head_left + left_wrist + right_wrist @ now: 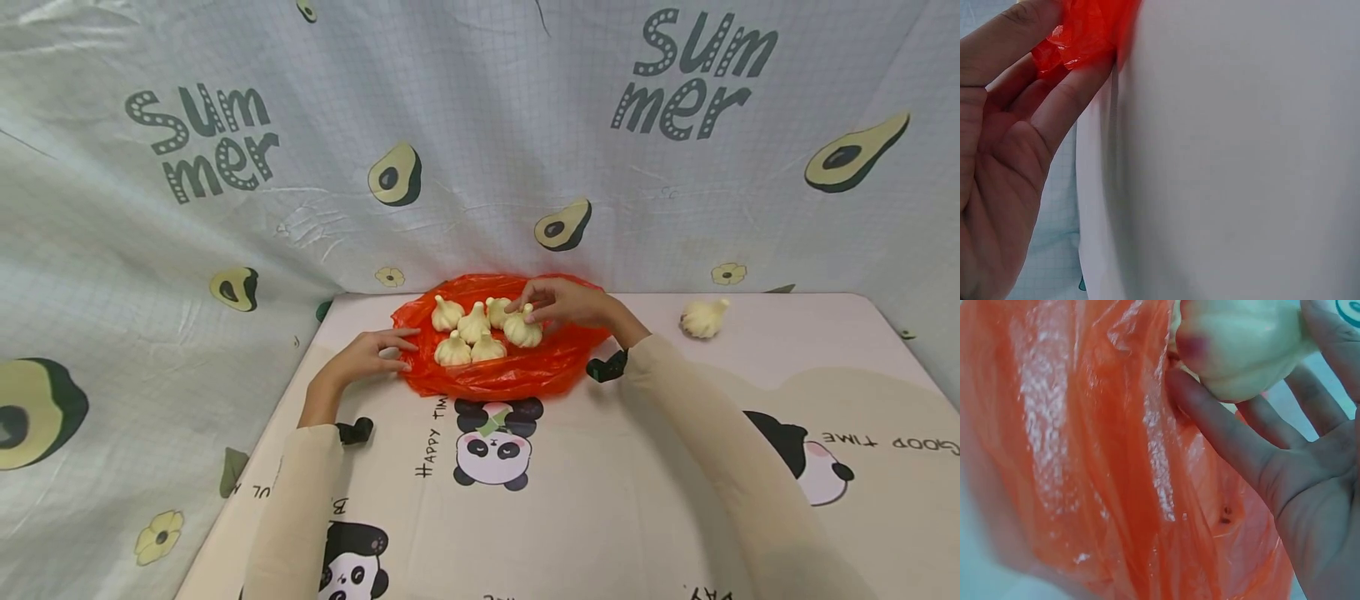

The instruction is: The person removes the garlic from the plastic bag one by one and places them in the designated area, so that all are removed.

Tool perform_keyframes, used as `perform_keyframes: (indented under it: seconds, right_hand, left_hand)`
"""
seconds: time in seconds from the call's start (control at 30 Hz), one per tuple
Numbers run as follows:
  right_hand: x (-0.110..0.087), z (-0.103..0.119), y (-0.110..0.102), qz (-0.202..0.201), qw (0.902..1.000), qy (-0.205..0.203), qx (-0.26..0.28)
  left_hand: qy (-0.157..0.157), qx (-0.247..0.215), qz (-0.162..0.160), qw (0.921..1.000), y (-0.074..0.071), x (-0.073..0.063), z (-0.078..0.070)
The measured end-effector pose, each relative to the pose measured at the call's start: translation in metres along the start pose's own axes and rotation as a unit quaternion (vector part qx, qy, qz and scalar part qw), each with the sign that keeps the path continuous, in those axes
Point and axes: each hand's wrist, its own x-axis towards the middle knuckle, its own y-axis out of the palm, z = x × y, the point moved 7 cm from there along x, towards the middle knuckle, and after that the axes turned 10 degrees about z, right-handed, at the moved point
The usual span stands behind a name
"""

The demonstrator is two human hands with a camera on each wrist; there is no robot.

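One garlic (522,332) gripped by right fingers (1222,428), left fingers (1069,97) pinching bag (525,385), table edge (795,296) near

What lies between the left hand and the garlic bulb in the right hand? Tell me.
In the head view, a stretch of red plastic bag and several other garlic bulbs lie between them.

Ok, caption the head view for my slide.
Right hand holds a garlic bulb; left hand pinches a red bag with five more bulbs inside.
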Motion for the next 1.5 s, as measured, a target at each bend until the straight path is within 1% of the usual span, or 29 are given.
perform_keyframes:
  seconds: [0.07, 0.17, 0.37, 0.47, 0.7, 0.9, 1.0, 1.2, 1.4, 1.5]
  right_hand:
    - [-0.002, 0.002, 0.0, -0.006, 0.9999, -0.005, 0.014]
    - [-0.006, 0.005, -0.001, -0.009, 0.9997, -0.015, 0.019]
    - [-0.014, 0.012, -0.002, -0.008, 0.9992, -0.035, -0.019]
    - [-0.019, 0.014, -0.003, -0.015, 0.9986, -0.033, -0.04]
    - [-0.036, 0.017, -0.009, -0.059, 0.9951, -0.02, -0.077]
    - [-0.051, 0.019, -0.015, -0.095, 0.9885, -0.036, -0.112]
    - [-0.058, 0.02, -0.015, -0.102, 0.9867, -0.04, -0.12]
    - [-0.071, 0.023, -0.013, -0.102, 0.986, -0.034, -0.127]
    - [-0.085, 0.021, -0.014, -0.115, 0.9845, -0.01, -0.132]
    - [-0.092, 0.021, -0.013, -0.121, 0.9837, -0.004, -0.133]
  left_hand:
    - [-0.001, 0.003, -0.001, 1.0, 0.0, 0.001, 0.0]
    - [-0.006, 0.003, -0.001, 1.0, 0.0, 0.001, 0.0]
    - [-0.018, 0.004, 0.001, 0.9998, 0.0, 0.001, 0.0]
    - [-0.016, 0.008, 0.003, 0.9998, 0.0, 0.001, -0.002]
    - [-0.012, 0.01, 0.0, 0.9999, -0.001, 0.0, -0.002]
    - [-0.011, 0.015, 0.003, 0.9998, 0.0, 0.001, -0.001]
    - [-0.009, 0.015, 0.005, 0.9998, 0.0, 0.001, -0.003]
    - [-0.016, 0.015, 0.007, 0.9997, 0.0, 0.0, -0.002]
    - [-0.015, 0.021, 0.011, 0.9996, 0.001, -0.001, -0.001]
    - [-0.016, 0.02, 0.016, 0.9996, 0.001, -0.002, -0.002]
